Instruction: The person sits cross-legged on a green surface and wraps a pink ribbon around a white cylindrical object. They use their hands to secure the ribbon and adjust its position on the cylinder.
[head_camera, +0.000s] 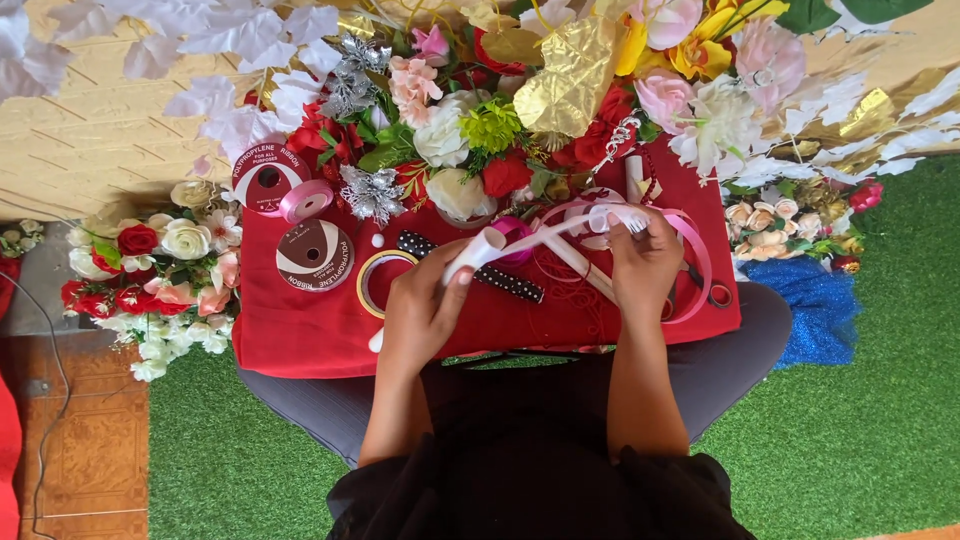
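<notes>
Pale pink ribbon (560, 228): narrow, glossy satin strip, near white where light strikes it. Its taut run has its long axis roughly left-right, climbing slightly toward the far right. The left end curls into a small whitish roll. At the right end it gathers into small loops, and a wider loop trails down past the right wrist.

Location: held just above the red cloth (300, 340) that covers the lap, near the far heap of artificial flowers (500, 120).

Left hand (425, 310): fingers closed, pinching the rolled end. Right hand (645, 262): fingers clenched on the looped end.

Left of the hands on the cloth: two ribbon spools (314, 255), a tape ring (380, 282), a black dotted strip (505, 282).
</notes>
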